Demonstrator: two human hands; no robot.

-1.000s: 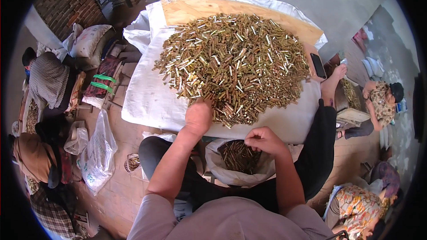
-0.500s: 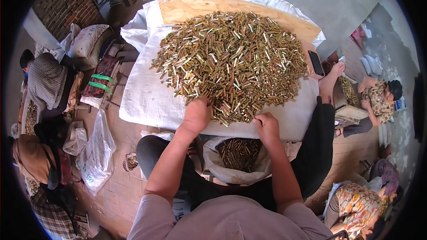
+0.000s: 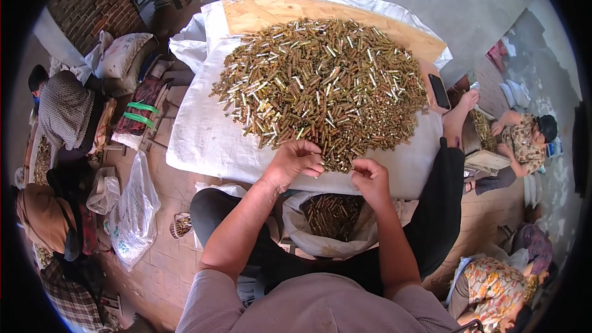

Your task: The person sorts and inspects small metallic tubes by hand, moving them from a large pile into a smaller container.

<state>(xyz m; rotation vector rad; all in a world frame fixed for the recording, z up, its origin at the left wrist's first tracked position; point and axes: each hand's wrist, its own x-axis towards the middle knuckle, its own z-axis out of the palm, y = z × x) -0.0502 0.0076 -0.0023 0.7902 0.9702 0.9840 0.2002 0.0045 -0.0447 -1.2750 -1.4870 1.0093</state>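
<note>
A broad heap of small brass-coloured metal tubes [image 3: 320, 80] covers much of the white cloth [image 3: 197, 142] in front of me. My left hand [image 3: 296, 163] is at the heap's near edge, thumb and fingers pinched on what looks like one small metal tube, mostly covered by the fingertips. A short way to the right, my right hand [image 3: 371, 180] is closed in a pinch; anything between its fingertips is too small to name. Below the hands, between my legs, a white sack [image 3: 296, 225] stands with its mouth wide, holding darker tubes [image 3: 333, 213].
A wooden board [image 3: 277, 12] borders the heap's far side. At the right edge lies a phone [image 3: 438, 90]. My bare foot [image 3: 460, 114] rests beside the table. Several people sit working at both sides. A clear plastic bag [image 3: 134, 216] stands on the brick floor.
My left hand has come out of the heap toward me and right, its fingertips now pinched near the right hand. The right hand has stayed almost in place, turning slightly.
</note>
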